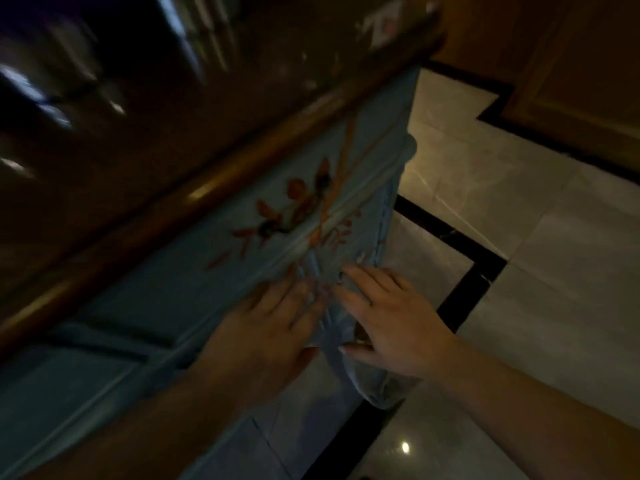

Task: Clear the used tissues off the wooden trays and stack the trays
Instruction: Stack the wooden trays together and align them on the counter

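No wooden tray shows clearly in this blurred, dark head view. A few pale blurred shapes (381, 26), which may be tissues, lie at the far right end of a dark glossy top (156, 109). My left hand (273, 327) and my right hand (391, 317) rest side by side, fingers spread, flat against the front of a blue cabinet (214, 271) painted with orange flowers, near its right corner. Neither hand holds anything that I can make out. A small brass-coloured piece (360, 336) shows just under my right palm.
A rounded wooden edge (207, 188) runs diagonally between the dark top and the blue front. Pale glossy floor tiles (554, 271) with black border strips (478, 271) lie to the right. Brown wooden panels (571, 64) stand at the upper right.
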The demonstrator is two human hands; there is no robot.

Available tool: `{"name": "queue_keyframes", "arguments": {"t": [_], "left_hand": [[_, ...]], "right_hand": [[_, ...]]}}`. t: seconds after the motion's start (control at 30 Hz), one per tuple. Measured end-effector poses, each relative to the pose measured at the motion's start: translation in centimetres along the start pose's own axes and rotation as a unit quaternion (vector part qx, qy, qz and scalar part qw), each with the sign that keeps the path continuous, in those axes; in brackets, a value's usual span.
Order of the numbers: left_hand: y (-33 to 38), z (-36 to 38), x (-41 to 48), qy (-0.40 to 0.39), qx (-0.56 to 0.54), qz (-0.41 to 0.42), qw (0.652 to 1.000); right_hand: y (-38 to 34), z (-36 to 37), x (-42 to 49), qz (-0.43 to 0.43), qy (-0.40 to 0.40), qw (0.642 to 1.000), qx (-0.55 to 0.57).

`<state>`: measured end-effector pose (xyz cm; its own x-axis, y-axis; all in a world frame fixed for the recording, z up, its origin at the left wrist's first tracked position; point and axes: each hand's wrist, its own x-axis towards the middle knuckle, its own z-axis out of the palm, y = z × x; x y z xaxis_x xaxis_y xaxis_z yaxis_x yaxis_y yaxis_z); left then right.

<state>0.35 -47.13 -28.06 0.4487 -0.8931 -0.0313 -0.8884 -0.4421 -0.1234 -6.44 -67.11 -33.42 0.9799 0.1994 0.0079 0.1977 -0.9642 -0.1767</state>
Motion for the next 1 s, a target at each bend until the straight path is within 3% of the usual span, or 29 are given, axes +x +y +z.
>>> {"name": "queue_keyframes", "arguments": {"t": [0.23, 0.43, 0.73, 1.0], "left_hand": [[-1.3, -13.8, -11.4, 0.096, -0.004, -0.059, 0.994], [-4.3, -20.9, -23.6, 0.115, 0.046, -0.166, 0.978], [-8.5, -23.8, -38.9, 0.12, 0.083, -0.287, 0.947], [-11.9, -22.9, -44.8, 0.118, 0.051, -0.36, 0.924]], "right_hand": [[-9.6, -14.6, -1.6, -0.079, 0.075, 0.994, -0.026], [-20.9, -22.0, -0.3, -0.131, 0.11, 0.982, -0.076], [-35.9, -23.6, 4.7, -0.207, 0.108, 0.968, -0.088], [-41.8, -22.5, 9.8, -0.252, 0.091, 0.961, -0.063]]}}
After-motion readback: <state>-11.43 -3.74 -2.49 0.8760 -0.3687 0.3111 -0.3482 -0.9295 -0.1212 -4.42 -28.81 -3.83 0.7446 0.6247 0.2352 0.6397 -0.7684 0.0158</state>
